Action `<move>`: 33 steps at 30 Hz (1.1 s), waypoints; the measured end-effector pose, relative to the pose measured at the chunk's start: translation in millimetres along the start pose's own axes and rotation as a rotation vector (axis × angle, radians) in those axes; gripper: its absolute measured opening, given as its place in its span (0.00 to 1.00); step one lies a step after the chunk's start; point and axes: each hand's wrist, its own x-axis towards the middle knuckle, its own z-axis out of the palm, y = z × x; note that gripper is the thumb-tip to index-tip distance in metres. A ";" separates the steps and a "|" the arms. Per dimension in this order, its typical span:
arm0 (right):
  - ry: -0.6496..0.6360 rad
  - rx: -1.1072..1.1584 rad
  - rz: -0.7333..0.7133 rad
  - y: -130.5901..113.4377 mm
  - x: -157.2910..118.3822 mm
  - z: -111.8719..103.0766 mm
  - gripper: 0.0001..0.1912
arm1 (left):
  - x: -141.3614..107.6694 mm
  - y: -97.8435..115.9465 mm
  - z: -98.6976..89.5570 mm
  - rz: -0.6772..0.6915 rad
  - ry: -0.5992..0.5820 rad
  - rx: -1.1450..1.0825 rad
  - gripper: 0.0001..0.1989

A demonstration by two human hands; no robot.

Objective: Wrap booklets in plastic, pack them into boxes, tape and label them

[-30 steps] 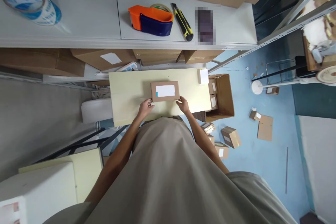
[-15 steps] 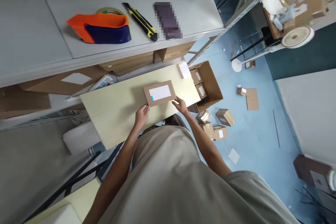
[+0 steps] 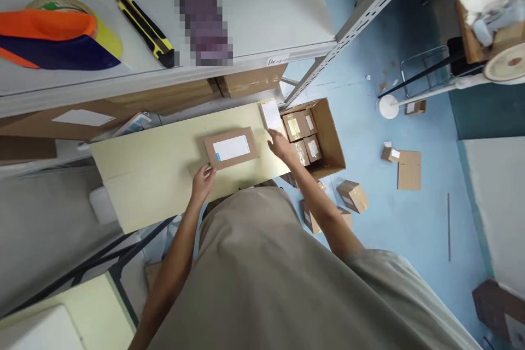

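Note:
A flat cardboard box point(image 3: 233, 149) with a white label and a small blue corner mark lies on the pale yellow table point(image 3: 159, 175). My left hand point(image 3: 203, 181) pinches its near left corner. To the right of the box, my right hand point(image 3: 281, 146) holds nothing, its thumb and index finger apart. Its fingertips are just below a white rectangular block point(image 3: 271, 115), perhaps a stack of labels or a small box; contact is hard to tell.
Beside the table's right end stands an open carton point(image 3: 330, 136) with several taped boxes inside. On the shelf point(image 3: 266, 11) above lie a yellow-black utility knife point(image 3: 143, 27), an orange and blue tape dispenser point(image 3: 61, 38) and a blurred-out object point(image 3: 205, 24). More boxes point(image 3: 353, 196) sit on the floor.
My right hand has let go of the cardboard box and moved right to the white block. The left hand stays at the box's corner. The view has shifted to the right.

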 end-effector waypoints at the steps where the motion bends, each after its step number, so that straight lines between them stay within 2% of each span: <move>1: -0.002 -0.047 -0.026 6.7 22.4 -14.0 0.33 | -3.4 4.0 5.1 -0.009 0.085 -0.001 0.24; 4: -0.037 -0.176 -0.108 18.8 92.9 -45.9 0.34 | -16.1 18.1 20.4 -0.029 0.323 0.021 0.28; 7: -0.104 -0.271 -0.168 22.3 147.7 -58.5 0.33 | -33.3 29.7 30.4 0.030 0.419 0.091 0.30; 10: -0.161 -0.326 -0.207 24.1 173.6 -58.8 0.31 | -50.7 34.3 32.8 0.074 0.448 0.156 0.30; 13: -0.175 -0.327 -0.244 26.4 177.0 -57.2 0.29 | -59.5 36.7 31.0 0.029 0.478 0.165 0.29; 17: -0.083 -0.290 -0.317 30.4 165.6 -59.2 0.26 | -54.7 55.6 31.9 0.064 0.486 0.161 0.29; 21: 0.016 -0.248 -0.411 40.4 135.9 -65.4 0.23 | -42.1 102.4 50.3 0.215 0.414 0.127 0.28; 24: 0.053 -0.219 -0.459 54.5 94.8 -69.6 0.20 | -26.0 142.5 82.7 0.312 0.209 0.084 0.27; 27: 0.053 -0.221 -0.482 70.1 44.6 -69.1 0.19 | 0.7 172.7 127.2 0.362 -0.044 0.156 0.29; 30: 0.029 -0.268 -0.489 81.0 2.4 -61.3 0.18 | 33.8 186.8 170.9 0.346 -0.219 0.302 0.34; 33: -0.010 -0.325 -0.494 85.1 -19.5 -48.9 0.18 | 62.1 185.7 199.8 0.289 -0.306 0.441 0.38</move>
